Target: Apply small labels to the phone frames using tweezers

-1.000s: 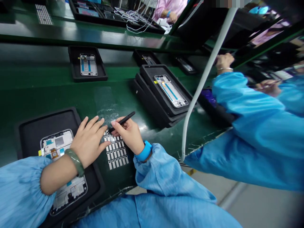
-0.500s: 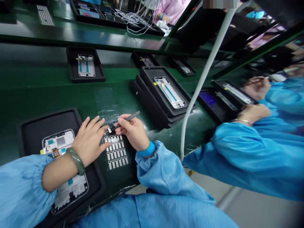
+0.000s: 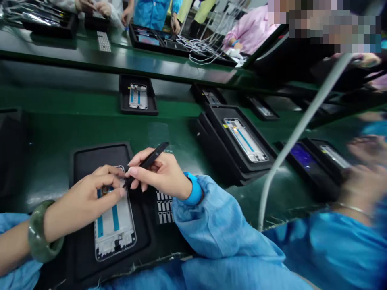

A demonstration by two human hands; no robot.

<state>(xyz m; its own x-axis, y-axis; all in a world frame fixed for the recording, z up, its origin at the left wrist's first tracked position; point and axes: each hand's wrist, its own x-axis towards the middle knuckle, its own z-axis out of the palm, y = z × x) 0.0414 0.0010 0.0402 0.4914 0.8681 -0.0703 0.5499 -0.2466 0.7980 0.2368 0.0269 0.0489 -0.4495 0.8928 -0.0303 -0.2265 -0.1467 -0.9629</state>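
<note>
A worker's right hand is pinching slim matte-black tweezers, their long axis slanting down-left, tips aimed at the top edge of a white-and-blue phone frame lying lengthwise in a shallow black tray. The left hand, wearing a green jade bangle, is resting its fingers across the frame, unclamped, beside a sheet of small white labels.

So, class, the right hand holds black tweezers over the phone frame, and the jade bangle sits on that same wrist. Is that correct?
Not quite: the head view shows the jade bangle on the wrist of the left hand, not the right. The right hand does hold the black tweezers over the phone frame.
</note>
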